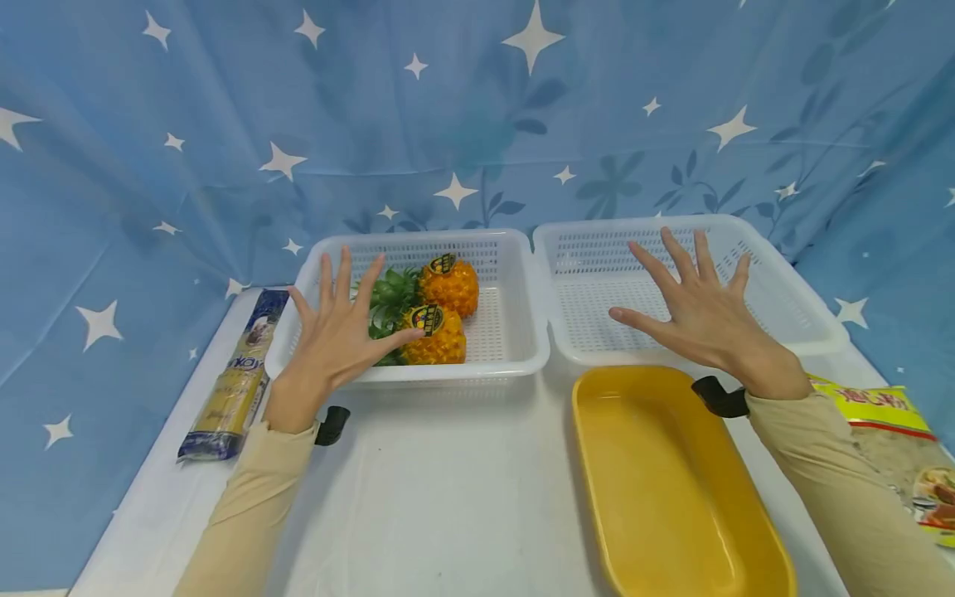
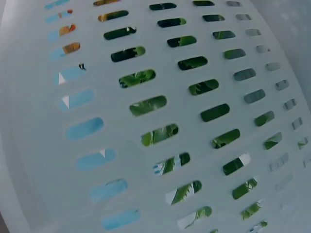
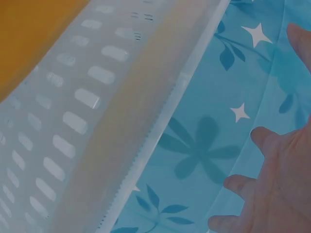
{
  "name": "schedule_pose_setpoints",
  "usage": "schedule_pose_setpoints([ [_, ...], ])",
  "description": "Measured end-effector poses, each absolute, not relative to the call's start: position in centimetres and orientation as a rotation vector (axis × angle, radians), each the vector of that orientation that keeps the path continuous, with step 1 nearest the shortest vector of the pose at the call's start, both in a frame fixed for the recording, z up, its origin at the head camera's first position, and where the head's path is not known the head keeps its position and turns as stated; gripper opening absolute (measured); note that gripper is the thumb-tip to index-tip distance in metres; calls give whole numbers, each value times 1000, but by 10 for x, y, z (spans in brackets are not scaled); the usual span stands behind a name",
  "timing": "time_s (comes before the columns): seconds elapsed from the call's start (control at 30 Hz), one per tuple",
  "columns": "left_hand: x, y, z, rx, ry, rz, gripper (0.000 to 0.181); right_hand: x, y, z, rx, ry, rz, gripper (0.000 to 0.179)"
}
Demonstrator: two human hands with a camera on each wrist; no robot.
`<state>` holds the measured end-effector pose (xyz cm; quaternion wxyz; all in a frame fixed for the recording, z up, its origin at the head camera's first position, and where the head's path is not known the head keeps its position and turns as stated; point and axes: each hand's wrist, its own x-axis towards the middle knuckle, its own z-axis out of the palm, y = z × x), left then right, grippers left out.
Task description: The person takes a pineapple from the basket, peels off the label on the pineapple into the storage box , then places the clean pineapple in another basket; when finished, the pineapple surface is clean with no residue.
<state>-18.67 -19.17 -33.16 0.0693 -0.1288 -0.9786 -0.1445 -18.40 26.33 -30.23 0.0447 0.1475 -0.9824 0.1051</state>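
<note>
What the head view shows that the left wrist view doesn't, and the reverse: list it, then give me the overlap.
Head only: the left grip, right grip, yellow tray, blue-and-gold packet at far left and yellow-topped packet at far right.

Left wrist only: a close look at the slotted wall of the left white basket, with green leaves showing through its slots.

Both: the left white basket, pineapples (only orange bits through slots in the wrist view) and blue curtain.
</note>
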Motion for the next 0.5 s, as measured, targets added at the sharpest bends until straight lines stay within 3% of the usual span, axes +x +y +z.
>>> schedule_pose_setpoints([
  [0.23,-181,-195,-330,-374,-2879,-410,109,-182,251,-297,482,-3011,308,95],
  [0.5,-144,-223,-331,-45,-2729,-615,109,-171,228,-290,605,-2918,314,91],
])
